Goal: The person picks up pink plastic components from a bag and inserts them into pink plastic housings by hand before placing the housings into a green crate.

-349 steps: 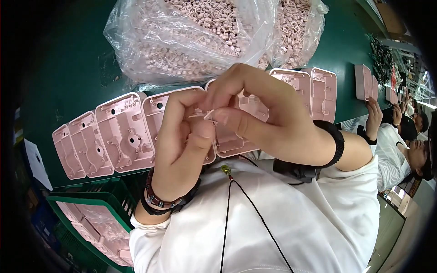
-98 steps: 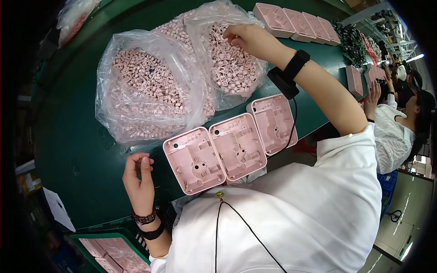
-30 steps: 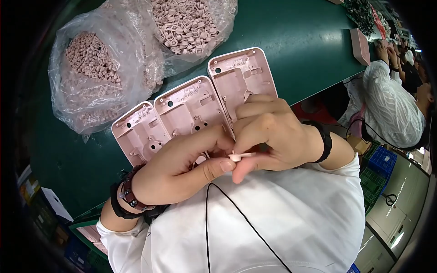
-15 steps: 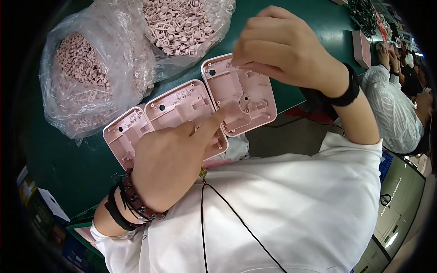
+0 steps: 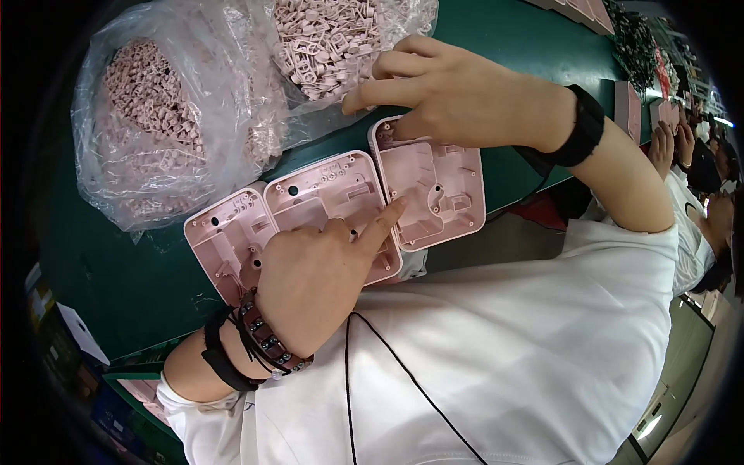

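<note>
Shells, three, pale pink moulded plastic, open boxes with rounded corners, side by side along the near edge of the dark green tabletop (image 5: 70,287), seen in the head view. Left shell (image 5: 221,244) and middle shell (image 5: 306,213) lie partly under the left arm; right shell (image 5: 418,170) shows more of its floor, with posts, ribs and a round hole.

Left hand (image 5: 314,267) lies across the middle shell, back upward. Index finger extended, its tip at the wall next to the right shell; contact uncertain. Remaining fingers curl out of sight, so cannot tell whether they pinch anything.

Right hand (image 5: 465,101) hangs over the far edge of the right shell, fingers loosely spread, nothing visible between them; thumb tip close to that shell's corner.

Beyond the shells: clear plastic bag (image 5: 124,170) of tiny pink pieces (image 5: 147,89), and next to it a second clear bag (image 5: 411,19) of looped pink plastic clips (image 5: 329,46), near the right hand's fingertips.

Progress, as judged: all three shells lie open and uncovered; plenty of loose pieces remain in both bags. Whether any clip already sits in a shell is too small to tell.
</note>
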### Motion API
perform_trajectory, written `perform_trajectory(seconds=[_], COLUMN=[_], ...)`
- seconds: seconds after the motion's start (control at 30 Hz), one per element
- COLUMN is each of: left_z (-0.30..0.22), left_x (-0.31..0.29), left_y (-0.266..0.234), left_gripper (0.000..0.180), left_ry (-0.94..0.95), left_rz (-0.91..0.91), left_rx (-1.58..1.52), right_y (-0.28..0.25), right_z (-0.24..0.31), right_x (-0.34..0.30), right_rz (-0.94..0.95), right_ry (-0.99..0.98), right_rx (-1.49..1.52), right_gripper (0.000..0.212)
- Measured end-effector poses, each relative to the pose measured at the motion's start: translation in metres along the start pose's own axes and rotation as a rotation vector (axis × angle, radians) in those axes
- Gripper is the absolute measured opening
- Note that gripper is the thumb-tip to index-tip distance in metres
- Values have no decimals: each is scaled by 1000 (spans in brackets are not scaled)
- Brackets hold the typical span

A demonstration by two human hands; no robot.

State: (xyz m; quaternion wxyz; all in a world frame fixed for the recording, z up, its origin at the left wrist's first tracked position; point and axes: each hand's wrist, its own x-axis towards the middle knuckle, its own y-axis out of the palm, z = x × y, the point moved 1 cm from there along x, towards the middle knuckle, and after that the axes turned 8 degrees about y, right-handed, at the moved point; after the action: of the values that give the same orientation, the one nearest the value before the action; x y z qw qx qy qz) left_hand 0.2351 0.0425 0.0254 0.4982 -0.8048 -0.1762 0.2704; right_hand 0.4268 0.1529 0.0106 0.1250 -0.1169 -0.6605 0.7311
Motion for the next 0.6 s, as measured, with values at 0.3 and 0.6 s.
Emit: perform_trajectory(seconds=[0.3, 0.6], left_z=[5, 4], left_x=[3, 2], left_y=[5, 6], left_gripper=[52, 54], left_ry=[71, 41], left_rz=[-145, -111], left_rx=[20, -69], right_y=[-9, 0], right_z=[9, 7], right_x=[-3, -5], right_rz=[49, -56], right_ry=[60, 125], right_rx=[-78, 16], right_gripper=[9, 9])
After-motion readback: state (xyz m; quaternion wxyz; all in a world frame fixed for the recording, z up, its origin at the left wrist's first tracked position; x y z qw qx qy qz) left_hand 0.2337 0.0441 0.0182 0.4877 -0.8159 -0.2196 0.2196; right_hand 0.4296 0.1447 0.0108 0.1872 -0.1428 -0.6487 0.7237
